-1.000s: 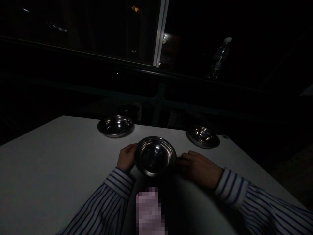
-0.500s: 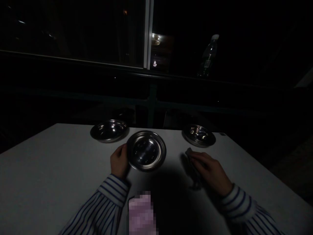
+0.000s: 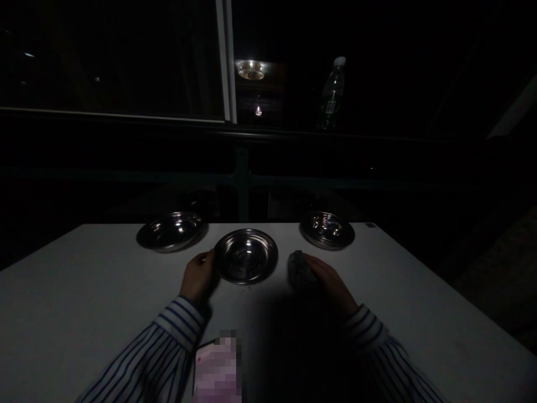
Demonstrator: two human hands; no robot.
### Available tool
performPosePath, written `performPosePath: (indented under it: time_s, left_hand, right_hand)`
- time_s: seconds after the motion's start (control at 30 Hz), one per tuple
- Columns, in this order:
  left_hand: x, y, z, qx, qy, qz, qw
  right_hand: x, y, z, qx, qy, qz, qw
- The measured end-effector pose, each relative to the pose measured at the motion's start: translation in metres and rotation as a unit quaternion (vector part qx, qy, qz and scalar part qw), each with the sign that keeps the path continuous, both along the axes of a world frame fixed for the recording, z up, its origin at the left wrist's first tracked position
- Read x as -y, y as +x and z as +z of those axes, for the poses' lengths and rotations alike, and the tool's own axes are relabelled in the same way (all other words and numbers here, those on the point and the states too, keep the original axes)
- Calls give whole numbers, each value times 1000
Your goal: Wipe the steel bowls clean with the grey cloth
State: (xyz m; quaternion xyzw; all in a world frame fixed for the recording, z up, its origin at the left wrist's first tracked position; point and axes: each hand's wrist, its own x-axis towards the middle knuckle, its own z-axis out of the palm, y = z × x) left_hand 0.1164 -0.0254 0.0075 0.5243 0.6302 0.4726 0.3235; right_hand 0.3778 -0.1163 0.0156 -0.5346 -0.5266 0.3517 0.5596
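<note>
A shiny round metal plate (image 3: pixel 246 256) is in the middle of the white table, near its far half. My left hand (image 3: pixel 198 275) grips its left rim, thumb on top. To the right of the plate, my right hand (image 3: pixel 331 282) is closed on a crumpled dark grey cloth (image 3: pixel 301 270), apart from the plate. Deep shadow hides the underside of the right hand. Farther back stand another metal plate (image 3: pixel 171 231) on the left and a stack of metal dishes (image 3: pixel 327 229) on the right.
A phone (image 3: pixel 218 369) with a blurred pinkish screen lies at the near edge of the white table (image 3: pixel 104 291). Beyond the far edge are a dark railing and a window frame (image 3: pixel 226 61). A clear plastic bottle (image 3: pixel 333 92) with a white cap stands on the ledge.
The plate in my left hand has come down flatter toward the table. My right hand has moved left with the cloth, closer to the plate. The whole view has shifted slightly.
</note>
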Motion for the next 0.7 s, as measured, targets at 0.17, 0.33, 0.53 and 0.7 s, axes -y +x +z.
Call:
performPosePath:
  time_s: [0.17, 0.33, 0.53, 0.7]
  left_hand:
    - [11, 15, 31, -148, 129, 3, 981]
    - [30, 63, 50, -149, 211, -320, 911]
    - [38, 100, 53, -178, 186, -507, 823]
    - [33, 104, 51, -173, 194, -468, 844]
  right_hand:
    - [6, 12, 2, 61, 56, 73, 994]
    - [9, -1, 5, -88, -39, 46, 994]
    - [7, 3, 7, -81, -18, 5, 997]
    - [9, 8, 8, -56, -19, 20, 998]
